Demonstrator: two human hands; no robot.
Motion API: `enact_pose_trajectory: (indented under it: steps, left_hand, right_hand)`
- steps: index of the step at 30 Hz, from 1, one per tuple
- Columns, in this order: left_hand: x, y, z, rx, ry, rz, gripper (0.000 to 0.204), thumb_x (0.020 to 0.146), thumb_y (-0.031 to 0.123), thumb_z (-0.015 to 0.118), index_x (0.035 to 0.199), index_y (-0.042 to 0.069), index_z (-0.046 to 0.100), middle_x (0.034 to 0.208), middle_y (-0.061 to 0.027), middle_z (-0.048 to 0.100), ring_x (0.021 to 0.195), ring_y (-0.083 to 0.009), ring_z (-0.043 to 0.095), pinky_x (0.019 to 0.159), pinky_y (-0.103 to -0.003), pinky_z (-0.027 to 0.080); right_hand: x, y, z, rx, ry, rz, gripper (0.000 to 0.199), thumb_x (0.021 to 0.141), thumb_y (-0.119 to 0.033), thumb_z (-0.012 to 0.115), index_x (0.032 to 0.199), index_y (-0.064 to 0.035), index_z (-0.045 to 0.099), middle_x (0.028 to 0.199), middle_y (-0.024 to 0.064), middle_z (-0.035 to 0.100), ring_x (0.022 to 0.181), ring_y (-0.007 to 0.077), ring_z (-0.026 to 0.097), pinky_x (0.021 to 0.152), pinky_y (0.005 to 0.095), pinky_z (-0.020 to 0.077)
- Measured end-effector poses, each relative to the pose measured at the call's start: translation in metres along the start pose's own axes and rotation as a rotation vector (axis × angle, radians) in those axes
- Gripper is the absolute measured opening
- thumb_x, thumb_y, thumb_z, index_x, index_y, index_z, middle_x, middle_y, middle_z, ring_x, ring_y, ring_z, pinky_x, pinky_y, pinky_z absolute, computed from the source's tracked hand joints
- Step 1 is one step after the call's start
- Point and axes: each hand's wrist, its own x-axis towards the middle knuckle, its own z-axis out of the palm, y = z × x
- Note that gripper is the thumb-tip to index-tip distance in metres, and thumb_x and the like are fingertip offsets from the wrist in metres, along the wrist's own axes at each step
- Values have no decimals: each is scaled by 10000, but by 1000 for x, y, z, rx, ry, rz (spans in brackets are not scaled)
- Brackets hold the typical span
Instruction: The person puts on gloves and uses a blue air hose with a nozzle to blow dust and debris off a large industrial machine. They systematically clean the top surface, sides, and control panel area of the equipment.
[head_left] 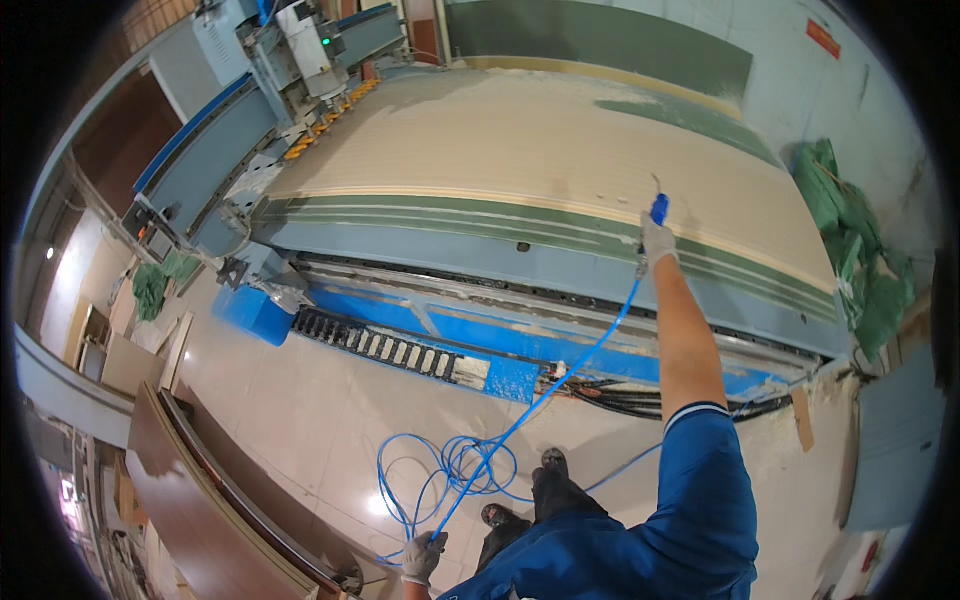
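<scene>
Worker in blue overalls at a large flat-bed cutting machine, seen from above. The right hand (657,240), gloved in white, is stretched out over the near edge of the machine bed (500,150) and is closed around a blue air gun (659,208) whose thin nozzle points across the pale panel lying there. The left hand (422,556), also gloved, is low beside the body and is clamped on the blue air hose (560,375), which runs taut from hand to gun; spare hose lies in loose coils (450,470) on the floor just before the worker's shoes. The hands are well apart. Judging by the surface, the panel's middle looks swept, while pale dust lies along the far edge and on the green strip (690,115), so the blowing-off appears partly done. The gantry head (310,50) stands at the far left end.
</scene>
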Motion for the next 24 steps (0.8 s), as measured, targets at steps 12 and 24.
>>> enact_pose_trajectory:
  steps: [12, 24]
  left_hand:
    - [47, 132, 28, 3, 98, -72, 389, 835, 446, 624, 876, 66, 701, 637, -83, 651, 593, -210, 636, 555, -349, 469]
    - [54, 173, 30, 72, 76, -167, 484, 847, 531, 573, 846, 64, 697, 645, -78, 651, 617, -196, 633, 592, -338, 473]
  right_hand:
    - [103, -92, 129, 229, -312, -44, 356, 860, -373, 603, 693, -66, 535, 541, 35, 504, 422, 148, 486, 408, 295, 394]
    - [129, -123, 197, 113, -355, -74, 376, 857, -395, 595, 697, -56, 569, 548, 43, 530, 444, 172, 521, 437, 338, 415]
